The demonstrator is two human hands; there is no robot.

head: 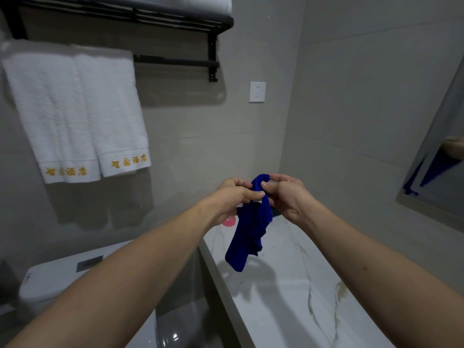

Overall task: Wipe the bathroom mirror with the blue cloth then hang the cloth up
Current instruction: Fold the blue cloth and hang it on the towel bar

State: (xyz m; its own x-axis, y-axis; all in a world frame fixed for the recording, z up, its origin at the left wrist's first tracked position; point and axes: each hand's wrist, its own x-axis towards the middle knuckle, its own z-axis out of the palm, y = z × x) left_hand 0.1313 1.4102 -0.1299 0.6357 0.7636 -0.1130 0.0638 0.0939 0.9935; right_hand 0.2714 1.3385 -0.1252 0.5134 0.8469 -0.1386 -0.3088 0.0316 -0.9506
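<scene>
The blue cloth (251,227) hangs bunched in mid-air above the white marble counter (283,297), its upper end pinched between both hands and its lower end drooping free, clear of the stone. The left hand (236,194) grips the cloth's top from the left, thumb lying across the front and fingers curled behind. The right hand (283,194) meets it from the other side, fingertips closed on the same upper edge, so the two hands nearly touch. Both forearms reach forward from the bottom corners and converge, wrists roughly level, palms turned inward.

A small pink object (229,220) shows just below the left hand, partly hidden. The mirror (437,172) stands at the far right edge, reflecting a patch of blue. On the left wall, two white towels (75,116) with gold lettering hang from a black rack (175,62), whose lower bar is bare to the right of them. A white socket (257,91) sits on the wall between rack and corner. A toilet tank (62,275) lies lower left.
</scene>
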